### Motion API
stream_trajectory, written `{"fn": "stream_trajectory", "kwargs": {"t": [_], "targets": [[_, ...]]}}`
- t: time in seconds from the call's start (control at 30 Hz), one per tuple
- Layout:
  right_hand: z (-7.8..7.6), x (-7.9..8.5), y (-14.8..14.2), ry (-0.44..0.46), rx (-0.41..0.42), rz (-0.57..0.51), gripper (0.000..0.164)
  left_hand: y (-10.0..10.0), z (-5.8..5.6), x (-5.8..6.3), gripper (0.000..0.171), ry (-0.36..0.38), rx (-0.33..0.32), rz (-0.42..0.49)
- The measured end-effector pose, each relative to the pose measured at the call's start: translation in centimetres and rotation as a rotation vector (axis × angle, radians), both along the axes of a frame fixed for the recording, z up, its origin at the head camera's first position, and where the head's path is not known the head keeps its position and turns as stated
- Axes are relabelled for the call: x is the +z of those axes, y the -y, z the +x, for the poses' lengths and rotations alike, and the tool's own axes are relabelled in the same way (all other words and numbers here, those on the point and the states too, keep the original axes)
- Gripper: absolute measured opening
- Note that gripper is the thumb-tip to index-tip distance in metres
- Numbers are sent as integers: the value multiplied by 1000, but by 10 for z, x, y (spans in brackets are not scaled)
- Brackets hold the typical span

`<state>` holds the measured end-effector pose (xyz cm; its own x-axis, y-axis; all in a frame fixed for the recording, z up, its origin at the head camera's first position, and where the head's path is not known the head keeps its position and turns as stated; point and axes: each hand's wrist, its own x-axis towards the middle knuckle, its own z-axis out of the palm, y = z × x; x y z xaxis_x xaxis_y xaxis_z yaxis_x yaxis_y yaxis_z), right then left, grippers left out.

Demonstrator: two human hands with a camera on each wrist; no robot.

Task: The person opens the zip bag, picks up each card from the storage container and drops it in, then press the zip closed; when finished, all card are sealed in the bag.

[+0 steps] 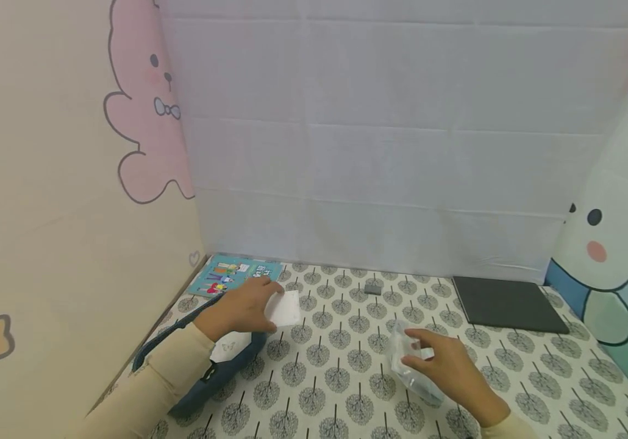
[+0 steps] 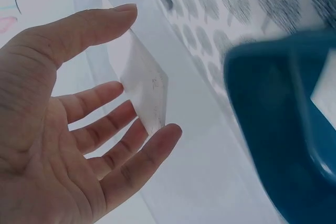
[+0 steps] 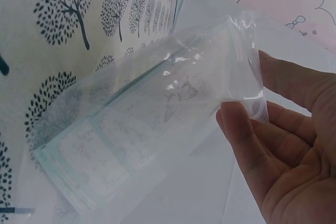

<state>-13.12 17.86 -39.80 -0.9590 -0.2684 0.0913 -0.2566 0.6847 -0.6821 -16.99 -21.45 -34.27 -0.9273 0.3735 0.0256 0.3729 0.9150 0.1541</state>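
My left hand (image 1: 244, 310) is raised above a dark blue bin (image 1: 225, 371) and pinches a flat white square packet (image 1: 285, 310) between thumb and fingers. In the left wrist view faint print shows along one edge of the packet (image 2: 139, 77). My right hand (image 1: 448, 366) grips one end of a clear plastic bag (image 1: 414, 373) over the table. Pale cards with light green borders (image 3: 100, 156) show through the bag in the right wrist view. A white piece with a butterfly print (image 1: 230, 347) lies inside the bin, partly hidden by the left arm.
A light blue picture booklet (image 1: 231, 274) lies at the back left of the tree-patterned tablecloth (image 1: 322, 366). A small grey block (image 1: 372, 289) sits near the back wall. At the back right is a flat black slab (image 1: 508, 305). Cloth walls enclose the table.
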Motion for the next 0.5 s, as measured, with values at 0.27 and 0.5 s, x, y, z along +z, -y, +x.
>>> {"fn": "stream_trajectory", "kwargs": {"t": [0.27,0.5], "targets": [[-1,0,1,-5,6,7,57,-50,2,1,67,-1,-77,-66],[0,1,3,-7,2,11,57,-89,8,0,53,-20,-155,-118]]}}
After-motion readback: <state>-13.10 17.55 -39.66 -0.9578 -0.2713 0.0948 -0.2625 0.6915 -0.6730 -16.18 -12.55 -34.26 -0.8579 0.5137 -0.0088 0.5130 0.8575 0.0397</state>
